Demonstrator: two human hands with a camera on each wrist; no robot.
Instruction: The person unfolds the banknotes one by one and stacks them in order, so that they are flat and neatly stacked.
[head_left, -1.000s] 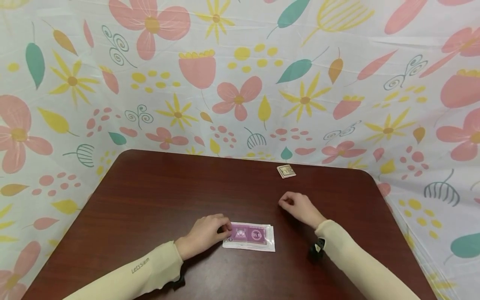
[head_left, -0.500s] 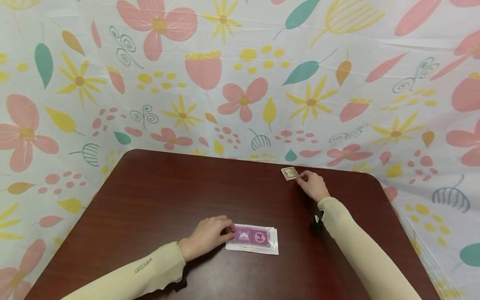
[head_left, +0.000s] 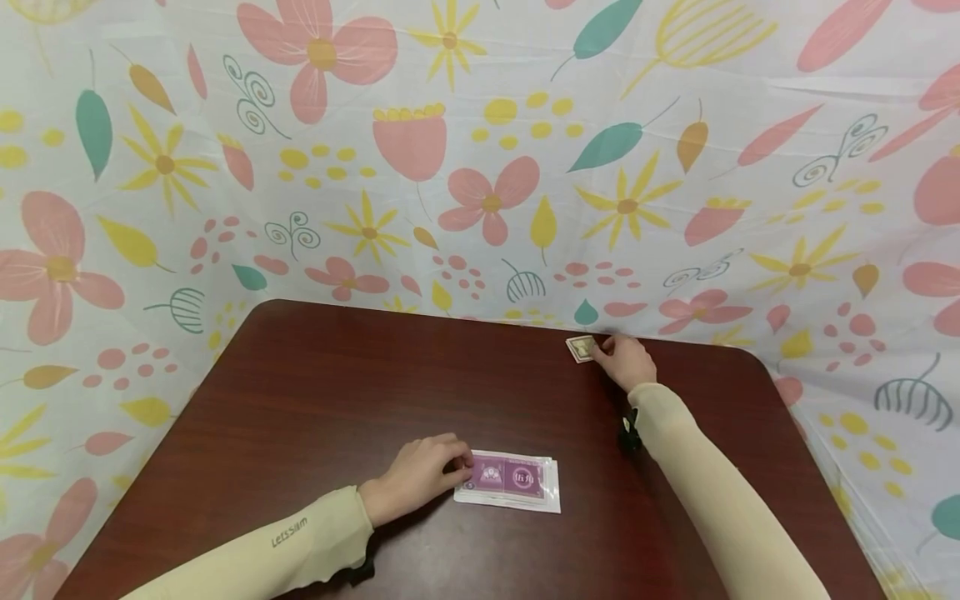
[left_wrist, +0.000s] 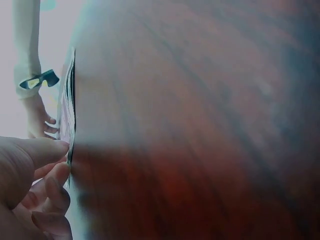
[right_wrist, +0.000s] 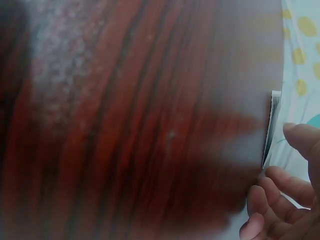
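A flat stack of sleeved banknotes (head_left: 504,477), purple with a white border, lies on the table in front of me. My left hand (head_left: 416,475) pinches its left end; in the left wrist view the thumb presses on the stack (left_wrist: 69,100) and the fingers are at its edge. At the far right of the table is a small pile of stamp-like cards (head_left: 579,348), white-edged with a gold picture. My right hand (head_left: 627,362) is at its right side. In the right wrist view the thumb hovers over the small pile (right_wrist: 271,122), a gap between, with fingertips at its end.
The dark red-brown table (head_left: 360,375) has rounded far corners. Close behind its far edge hangs a white cloth (head_left: 420,275) with printed flowers and leaves, which also covers both sides. A black band (head_left: 628,435) sits at the right wrist.
My right hand has moved forward to the small pile at the far edge, and its thumb now overlaps the pile. The left hand stays on the banknotes; the view has shifted slightly.
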